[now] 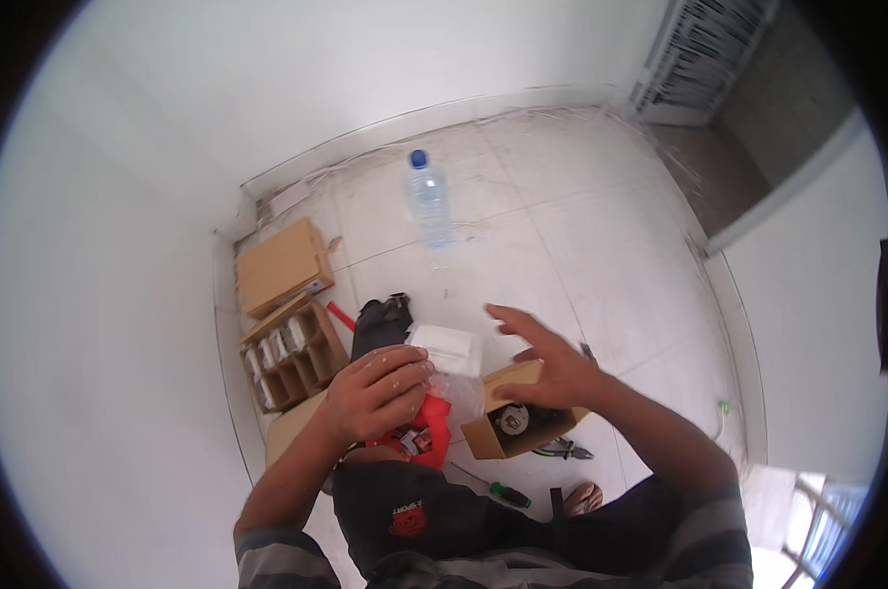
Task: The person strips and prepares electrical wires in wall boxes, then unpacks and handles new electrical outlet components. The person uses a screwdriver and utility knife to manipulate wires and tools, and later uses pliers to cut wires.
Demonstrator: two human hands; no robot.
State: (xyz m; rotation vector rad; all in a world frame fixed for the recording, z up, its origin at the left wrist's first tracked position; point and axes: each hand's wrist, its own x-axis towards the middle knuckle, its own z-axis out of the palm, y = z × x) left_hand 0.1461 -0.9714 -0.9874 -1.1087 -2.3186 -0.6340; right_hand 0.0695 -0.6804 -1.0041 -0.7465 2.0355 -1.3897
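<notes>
My left hand [377, 393] is above my left thigh, its fingers curled and pressed together. The fingertips are beside the left edge of a white squarish piece [449, 348]; whether they grip anything is hidden. Clear plastic wrap [460, 393] shows just below the white piece. Under the left hand lies a red bag [442, 417] with small parts inside. My right hand [552, 365] is open, thumb and fingers spread with nothing between them. It hovers over an open cardboard box [488, 440], in which a round pale fitting [514, 420] shows among dark parts.
A green-handled screwdriver [508, 493] and pliers [566, 450] lie on the floor near my foot. A divided carton [296, 355] with white pieces, a closed cardboard box [282, 265] and a dark bag [380, 324] are at left. A water bottle [429, 201] stands farther off.
</notes>
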